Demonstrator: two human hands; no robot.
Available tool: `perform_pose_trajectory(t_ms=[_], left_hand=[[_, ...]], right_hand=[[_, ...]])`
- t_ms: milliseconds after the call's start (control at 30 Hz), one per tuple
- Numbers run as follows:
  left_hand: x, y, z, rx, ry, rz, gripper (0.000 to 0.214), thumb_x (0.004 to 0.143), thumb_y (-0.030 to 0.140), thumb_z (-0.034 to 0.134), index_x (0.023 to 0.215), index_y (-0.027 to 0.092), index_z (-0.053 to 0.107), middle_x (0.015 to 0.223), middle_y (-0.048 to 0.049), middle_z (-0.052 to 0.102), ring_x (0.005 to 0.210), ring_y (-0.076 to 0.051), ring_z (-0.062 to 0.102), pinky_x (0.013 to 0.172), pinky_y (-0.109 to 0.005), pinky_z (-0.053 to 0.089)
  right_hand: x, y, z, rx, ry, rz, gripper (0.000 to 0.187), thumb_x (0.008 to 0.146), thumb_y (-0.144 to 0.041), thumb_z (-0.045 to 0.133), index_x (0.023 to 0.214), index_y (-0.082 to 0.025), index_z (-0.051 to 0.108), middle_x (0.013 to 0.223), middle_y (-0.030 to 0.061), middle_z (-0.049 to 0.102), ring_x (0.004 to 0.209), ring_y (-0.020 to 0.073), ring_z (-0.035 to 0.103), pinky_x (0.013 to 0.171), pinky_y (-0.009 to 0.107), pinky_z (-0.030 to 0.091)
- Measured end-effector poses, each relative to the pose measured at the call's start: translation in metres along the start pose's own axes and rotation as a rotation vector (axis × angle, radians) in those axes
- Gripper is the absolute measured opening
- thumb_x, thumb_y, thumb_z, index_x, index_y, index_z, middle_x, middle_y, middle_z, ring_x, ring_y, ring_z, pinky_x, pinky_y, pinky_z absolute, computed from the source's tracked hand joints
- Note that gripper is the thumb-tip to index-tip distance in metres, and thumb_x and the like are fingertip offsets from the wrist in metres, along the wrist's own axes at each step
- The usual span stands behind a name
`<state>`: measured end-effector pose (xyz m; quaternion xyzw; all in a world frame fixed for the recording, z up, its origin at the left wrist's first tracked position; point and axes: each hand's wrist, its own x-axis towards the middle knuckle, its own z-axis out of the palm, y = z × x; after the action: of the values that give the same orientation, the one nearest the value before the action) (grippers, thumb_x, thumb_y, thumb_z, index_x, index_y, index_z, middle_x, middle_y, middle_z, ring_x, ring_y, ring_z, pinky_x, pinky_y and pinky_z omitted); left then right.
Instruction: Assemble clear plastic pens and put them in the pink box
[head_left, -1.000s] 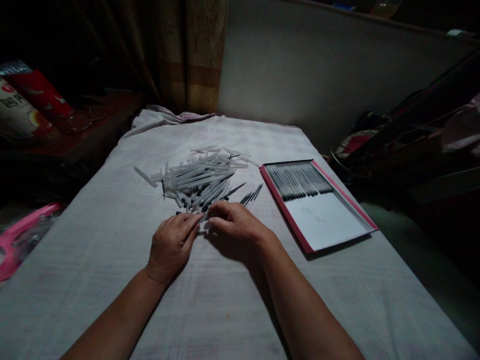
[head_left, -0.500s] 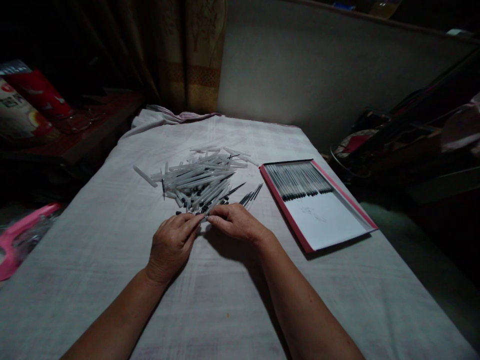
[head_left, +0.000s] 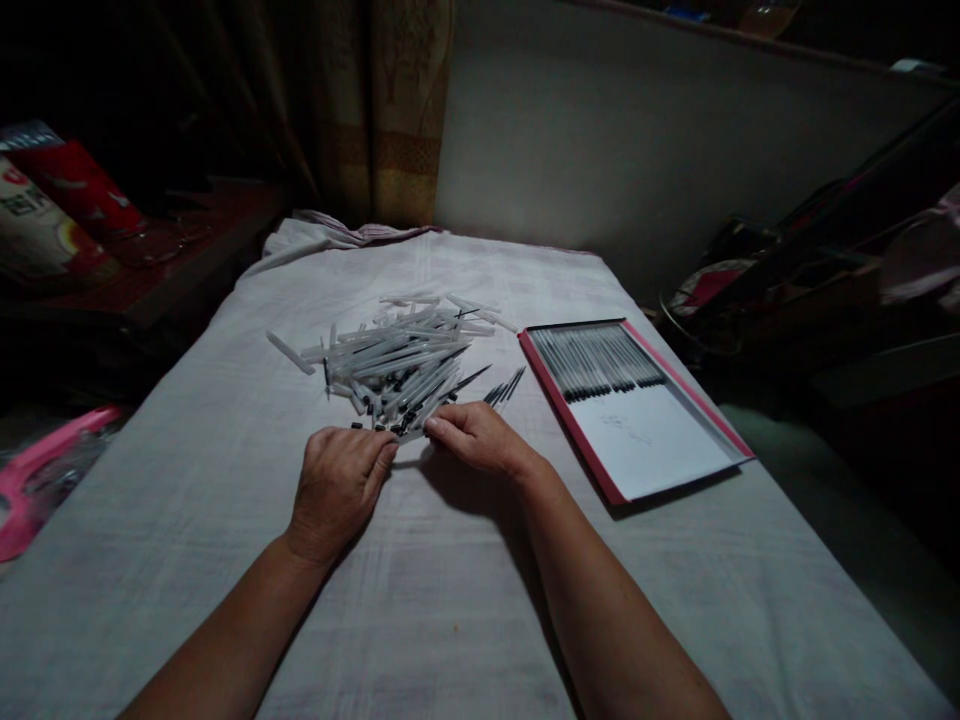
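head view: well to the left of the pile of clear pen barrels [head_left: 397,352], a pink plastic object [head_left: 45,455] lay off the cloth [head_left: 210,480]. a lone barrel [head_left: 289,353] slanted at the pile's left edge. at the near-left side of the pile was the person's left hand [head_left: 341,490], back upward, thumb and forefinger pressed together on one end of a pale tube [head_left: 410,437].

that tube lay just on the near side of the pile, bridging the two hands. its long axis ran crosswise, from the left fingertips to the right ones, with the right end slightly farther from the person. neither hand was plainly nearer, for each met one end; only the short middle stretch showed, so what its covered tips looked like could not be told.

the right hand [head_left: 480,440], at the near-right side of the pile, had thumb and fingers closed on the tube's other end. just right of the pile, beyond that hand, lay thin dark refills [head_left: 505,388] side by side. farther right of the pile stood a red-edged box [head_left: 568,415], with a row of dark-tipped pens [head_left: 600,360] in its far part and a white surface [head_left: 660,445] nearer the person.
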<state>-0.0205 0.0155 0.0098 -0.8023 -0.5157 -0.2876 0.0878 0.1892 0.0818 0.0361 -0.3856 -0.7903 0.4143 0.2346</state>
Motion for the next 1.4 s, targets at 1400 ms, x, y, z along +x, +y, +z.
perform_pose_trajectory(t_ms=[1400], left_hand=[[0.01,-0.008,0.007,0.086,-0.062,-0.092,0.024,0.093,0.027,0.052,0.109,0.021,0.07,0.096,-0.0098,0.072,0.091,-0.027,0.064,0.08,-0.041,0.044]], right_hand=[[-0.064,0.015,0.007,0.042,0.25,0.19,0.018,0.085,-0.028,0.055,0.082,-0.018,0.069,0.073,0.0017,0.067,0.07,0.0158,0.061,0.063,0.025,0.045]])
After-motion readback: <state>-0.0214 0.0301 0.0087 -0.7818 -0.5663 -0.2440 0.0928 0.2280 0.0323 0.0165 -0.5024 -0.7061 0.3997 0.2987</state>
